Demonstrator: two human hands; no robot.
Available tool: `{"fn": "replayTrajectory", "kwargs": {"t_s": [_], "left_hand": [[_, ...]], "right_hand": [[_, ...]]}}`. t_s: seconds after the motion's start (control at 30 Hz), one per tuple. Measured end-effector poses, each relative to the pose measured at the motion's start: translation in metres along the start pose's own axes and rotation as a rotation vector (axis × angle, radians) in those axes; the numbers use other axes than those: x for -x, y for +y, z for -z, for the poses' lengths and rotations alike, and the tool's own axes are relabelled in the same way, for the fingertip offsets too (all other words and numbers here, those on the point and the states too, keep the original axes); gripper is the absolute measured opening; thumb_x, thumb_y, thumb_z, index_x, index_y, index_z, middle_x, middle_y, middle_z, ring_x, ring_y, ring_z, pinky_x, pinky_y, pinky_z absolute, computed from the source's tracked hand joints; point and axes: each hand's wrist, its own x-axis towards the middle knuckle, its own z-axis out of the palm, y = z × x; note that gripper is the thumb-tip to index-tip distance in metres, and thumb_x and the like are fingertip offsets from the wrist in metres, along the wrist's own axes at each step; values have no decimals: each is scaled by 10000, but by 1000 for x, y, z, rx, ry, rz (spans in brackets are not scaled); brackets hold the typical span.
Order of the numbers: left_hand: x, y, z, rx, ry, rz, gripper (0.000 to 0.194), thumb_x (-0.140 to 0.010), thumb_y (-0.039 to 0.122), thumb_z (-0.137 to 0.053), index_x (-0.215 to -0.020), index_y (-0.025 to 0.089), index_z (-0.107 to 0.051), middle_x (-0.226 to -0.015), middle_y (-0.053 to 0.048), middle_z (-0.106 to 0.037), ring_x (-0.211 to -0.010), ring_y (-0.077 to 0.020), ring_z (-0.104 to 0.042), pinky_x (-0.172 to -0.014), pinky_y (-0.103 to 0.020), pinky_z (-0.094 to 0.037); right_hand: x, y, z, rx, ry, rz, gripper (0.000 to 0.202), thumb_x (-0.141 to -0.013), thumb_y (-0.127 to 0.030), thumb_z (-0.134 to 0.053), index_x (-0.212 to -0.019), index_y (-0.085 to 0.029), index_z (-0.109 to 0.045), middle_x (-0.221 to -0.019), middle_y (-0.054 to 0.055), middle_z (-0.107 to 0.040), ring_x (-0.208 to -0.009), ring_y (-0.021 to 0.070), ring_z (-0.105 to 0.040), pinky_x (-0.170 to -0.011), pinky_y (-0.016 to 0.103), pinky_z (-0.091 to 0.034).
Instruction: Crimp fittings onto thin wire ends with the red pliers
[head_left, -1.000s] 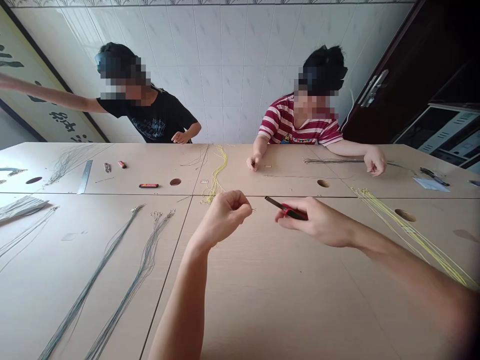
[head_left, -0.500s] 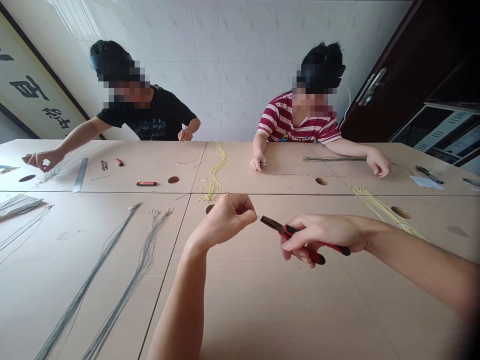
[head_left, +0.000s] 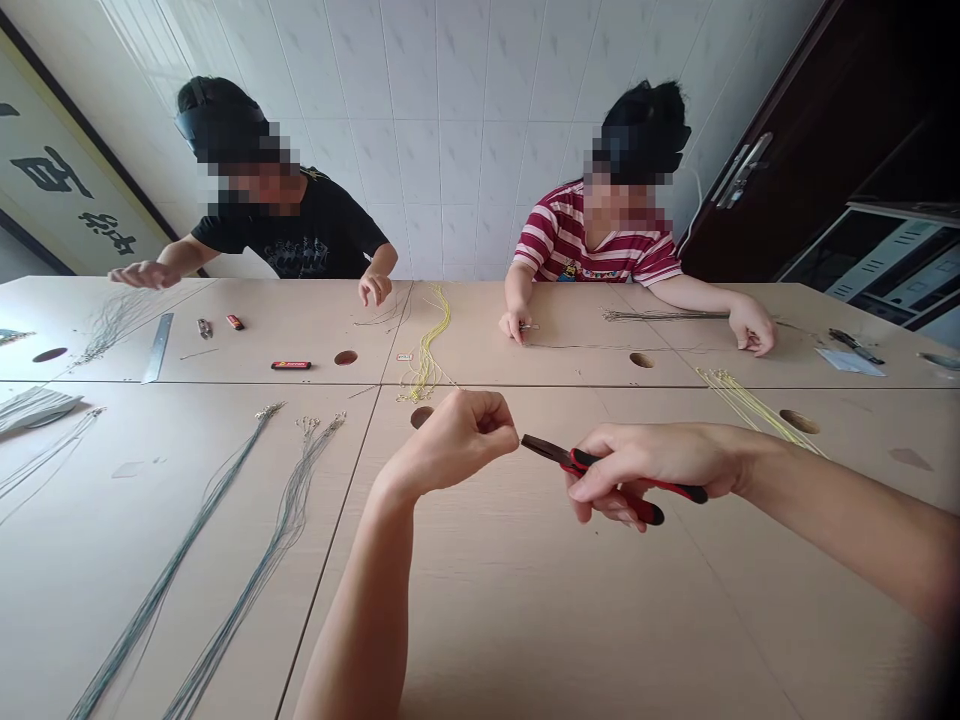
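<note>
My left hand point(head_left: 465, 435) is closed in a pinch above the table; what it grips is too small to make out. A yellow cord end shows just behind it, by the bundle of yellow cords point(head_left: 431, 350). In my right hand point(head_left: 630, 470) are pliers point(head_left: 551, 451) with red and black handles, their dark jaws pointing left. The jaw tips are right beside my left fingertips. Two bundles of grey-green cords point(head_left: 180, 550) point(head_left: 281, 540) lie on the table to the left.
Across the table point(head_left: 600, 620) sit a person in black point(head_left: 300, 235) and a person in a striped shirt point(head_left: 592, 240). A ruler point(head_left: 158, 348), a red marker point(head_left: 291, 366), more yellow cords point(head_left: 750, 405) and a black tool point(head_left: 855, 346) lie on it.
My right hand and the pliers have shifted slightly right. The person in black has drawn the outstretched hand back from the grey cords and lowered the other hand toward the table.
</note>
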Motion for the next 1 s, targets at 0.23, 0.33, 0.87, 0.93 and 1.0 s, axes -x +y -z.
{"fn": "replayTrajectory", "kwargs": {"t_s": [0.23,0.33,0.87,0.93,1.0], "left_hand": [[0,-2,-2,7,-30,-9,91,-739,197,-496,-650,182,-505,-595,54,-428,-533,-79,-334,-466,-222,-262],[0,-1,-2,3,-36,6,91,-739,202,-501,-651,182,-507,-595,52,-435,-531,-80,-337,-464,-223,-264],[-1,2,-2,-12,-56,38,80,-724,198,-509,-645,184,-508,-581,55,-433,-518,-78,-334,-452,-221,-256],[-1,1,-2,-20,-58,33,85,-731,199,-507,-648,183,-508,-584,56,-433,-519,-77,-334,-453,-220,-258],[-2,1,-3,-27,-62,29,92,-737,196,-506,-646,181,-506,-580,57,-432,-516,-74,-332,-453,-218,-259]], "right_hand": [[-2,2,1,-8,-13,-6,233,-789,-350,-626,-752,-121,-644,-563,-33,-476,-504,91,-467,-517,243,-416],[-1,3,1,-11,-16,-12,232,-786,-348,-633,-745,-120,-644,-561,-37,-468,-501,87,-460,-504,237,-412],[-5,8,2,-52,-31,-27,213,-780,-325,-643,-711,-124,-625,-490,-65,-413,-450,68,-395,-439,210,-360],[-5,9,2,-53,-34,-25,210,-774,-324,-650,-713,-125,-624,-483,-69,-412,-443,66,-388,-437,209,-360],[-6,11,2,-38,-30,-19,205,-771,-323,-651,-717,-127,-624,-470,-71,-413,-438,67,-385,-435,210,-358]]}}
